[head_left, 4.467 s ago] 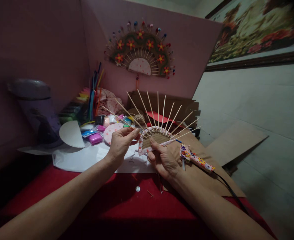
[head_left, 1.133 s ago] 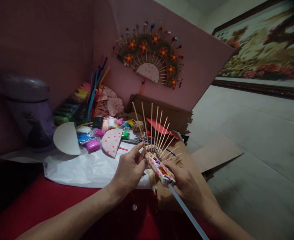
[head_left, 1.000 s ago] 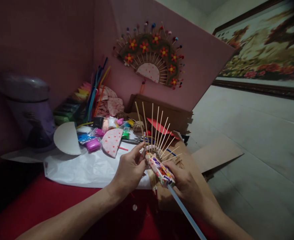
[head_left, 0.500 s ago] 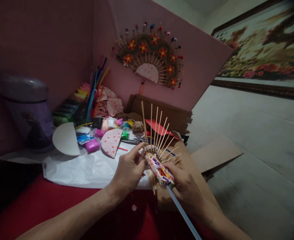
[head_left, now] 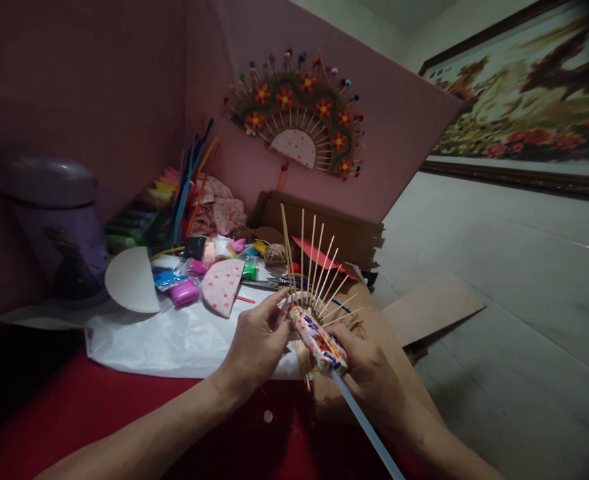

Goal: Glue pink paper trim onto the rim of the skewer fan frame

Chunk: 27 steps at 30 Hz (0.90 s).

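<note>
Left hand (head_left: 259,337) pinches left edge of half-round cardboard fan base with pink-white rim and pale wooden sticks (head_left: 301,297); sticks splay up and outward. Right hand (head_left: 374,367) wraps glue gun in floral-print covering (head_left: 319,341), translucent glue stick (head_left: 367,421) poking out its rear toward camera. Gun's front end overlaps fan base; nozzle tip hidden. Fan base sits mid-view, between the hands, where white sheet (head_left: 174,340) meets brown cardboard sheet (head_left: 391,350). Red cloth-covered tabletop (head_left: 164,417) runs along near side, small round whitish disc (head_left: 268,416) on it between the forearms. Room left of left hand: flat stretch of white sheet, up to pink dotted half-disc (head_left: 221,287) and bagged magenta clay (head_left: 184,292). Cardboard's right edge slants just past right hand, pale tiled wall (head_left: 524,267) beyond.
</note>
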Each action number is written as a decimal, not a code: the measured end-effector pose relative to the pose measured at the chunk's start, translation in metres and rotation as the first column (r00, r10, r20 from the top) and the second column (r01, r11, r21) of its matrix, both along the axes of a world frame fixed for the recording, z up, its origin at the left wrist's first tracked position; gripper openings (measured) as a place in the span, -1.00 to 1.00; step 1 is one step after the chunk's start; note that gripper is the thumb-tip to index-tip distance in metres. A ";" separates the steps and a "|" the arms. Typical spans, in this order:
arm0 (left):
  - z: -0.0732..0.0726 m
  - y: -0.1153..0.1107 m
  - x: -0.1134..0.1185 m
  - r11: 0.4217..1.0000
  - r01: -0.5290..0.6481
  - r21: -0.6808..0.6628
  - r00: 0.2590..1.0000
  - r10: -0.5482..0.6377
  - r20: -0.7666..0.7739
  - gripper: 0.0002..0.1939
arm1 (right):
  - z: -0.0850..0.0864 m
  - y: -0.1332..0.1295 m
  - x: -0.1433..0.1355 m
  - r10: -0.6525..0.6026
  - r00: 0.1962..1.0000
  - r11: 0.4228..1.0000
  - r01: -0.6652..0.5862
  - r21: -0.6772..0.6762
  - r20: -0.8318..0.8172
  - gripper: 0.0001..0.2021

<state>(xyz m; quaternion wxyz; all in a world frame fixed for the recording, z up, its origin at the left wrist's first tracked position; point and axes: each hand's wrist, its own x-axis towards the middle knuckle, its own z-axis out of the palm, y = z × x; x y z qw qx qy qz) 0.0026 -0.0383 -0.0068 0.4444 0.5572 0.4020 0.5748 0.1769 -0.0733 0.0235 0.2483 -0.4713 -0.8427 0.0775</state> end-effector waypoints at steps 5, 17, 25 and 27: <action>0.000 0.000 0.000 1.000 -0.007 0.005 1.000 0.007 0.021 -0.53 | 0.000 0.000 0.001 -0.021 1.000 1.000 0.021 -0.018 0.019 -0.81; 0.002 -0.001 0.001 1.000 0.004 -0.025 1.000 -0.004 -0.013 -0.55 | 0.000 -0.002 -0.001 -0.033 0.999 0.998 0.032 -0.045 -0.028 -0.78; 0.004 0.001 0.001 0.995 0.007 -0.102 0.999 -0.001 0.053 -0.52 | -0.005 -0.001 0.001 -0.031 0.983 0.999 0.024 -0.041 -0.183 -0.73; 0.003 0.002 0.001 0.994 -0.013 -0.104 0.999 0.017 0.038 -0.50 | -0.005 0.001 0.001 -0.013 0.977 0.999 0.006 -0.036 -0.212 -0.72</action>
